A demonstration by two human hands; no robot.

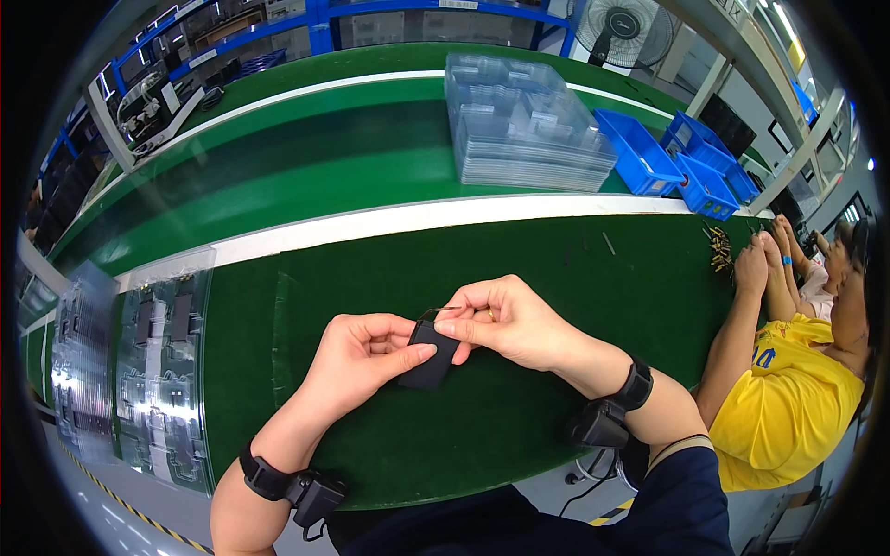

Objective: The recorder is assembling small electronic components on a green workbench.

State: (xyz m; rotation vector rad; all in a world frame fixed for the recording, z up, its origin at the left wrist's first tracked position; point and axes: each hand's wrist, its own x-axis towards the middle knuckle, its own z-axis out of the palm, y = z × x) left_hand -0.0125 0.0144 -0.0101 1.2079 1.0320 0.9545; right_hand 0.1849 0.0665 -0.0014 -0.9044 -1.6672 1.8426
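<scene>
Above the green mat, in front of me, I hold a flat black rectangular piece (430, 365) upright. My left hand (357, 361) grips it by the left side, thumb pressed on its face. At its top edge a thin dark lead (436, 311) sticks out, bent toward the right. The fingers of my right hand (514, 324) are closed at that upper corner, pinching around the lead; the fingertips partly hide the spot. The piece's lower end hangs free between my hands.
Clear plastic trays (162, 371) holding dark pieces lie at the left. A tall stack of clear trays (519, 130) stands on the far belt beside blue bins (640, 157). Small brass-and-black parts (720, 248) lie near a co-worker in a yellow shirt (788, 398) at the right.
</scene>
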